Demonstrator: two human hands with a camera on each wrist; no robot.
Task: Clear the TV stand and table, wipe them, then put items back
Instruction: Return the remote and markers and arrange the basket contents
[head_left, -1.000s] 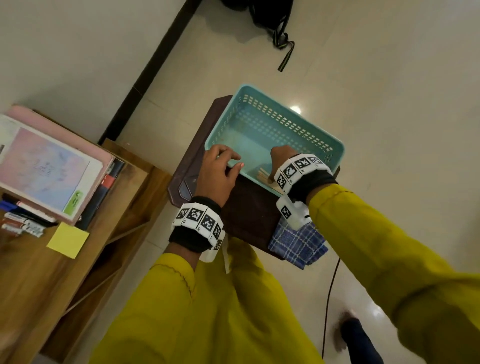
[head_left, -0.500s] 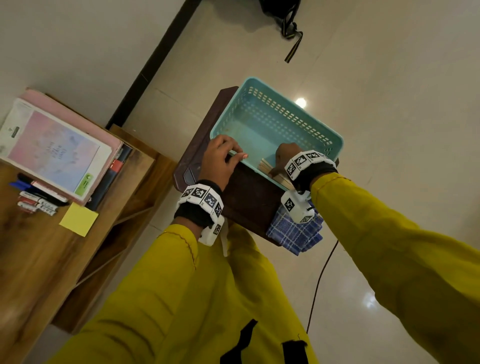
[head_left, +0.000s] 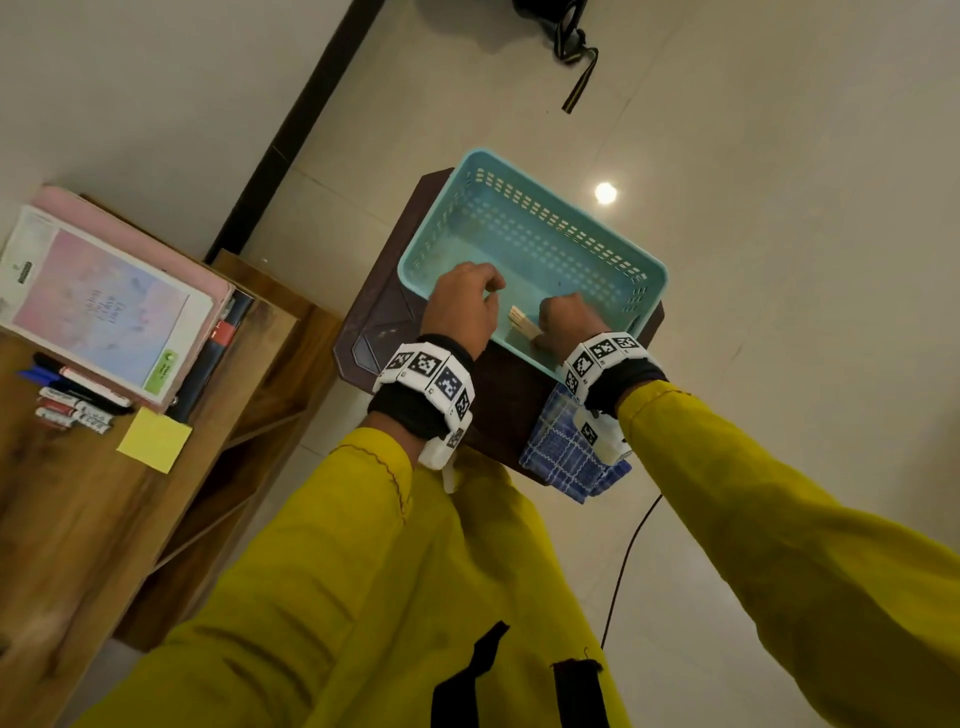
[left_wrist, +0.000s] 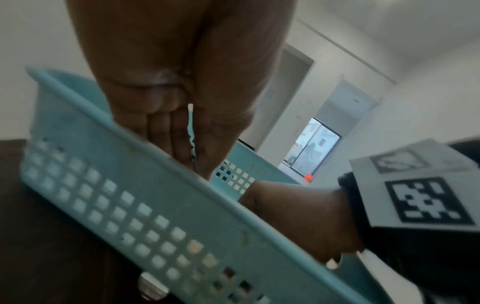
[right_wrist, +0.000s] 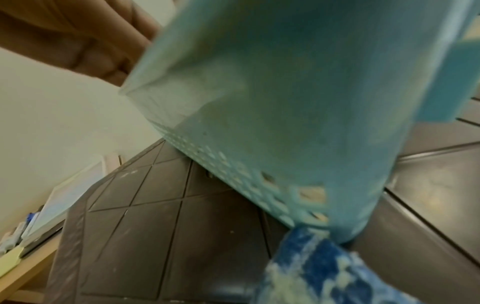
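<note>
A teal perforated basket (head_left: 545, 228) stands on a dark brown stool (head_left: 379, 322). My left hand (head_left: 462, 306) curls its fingers over the basket's near rim. My right hand (head_left: 566, 322) grips the same rim further right, its fingers inside. Pale flat sticks (head_left: 522, 321) lie in the basket between the hands. A blue checked cloth (head_left: 561, 457) hangs over the stool's near edge under my right wrist. In the left wrist view my left hand (left_wrist: 182, 102) reaches over the basket wall (left_wrist: 130, 205). The right wrist view shows the wall (right_wrist: 285, 102) close up, with the cloth (right_wrist: 324, 267) below.
A wooden stand (head_left: 78, 519) at the left holds stacked books (head_left: 98, 306), several markers (head_left: 72, 405) and a yellow sticky pad (head_left: 154, 439). A black bag (head_left: 561, 31) lies on the tiled floor beyond. A black cable (head_left: 623, 566) runs along the floor at the right.
My left hand's fingers, loose on the rim a second ago, have curled over it. My right hand stays at the rim. The head view has shifted.
</note>
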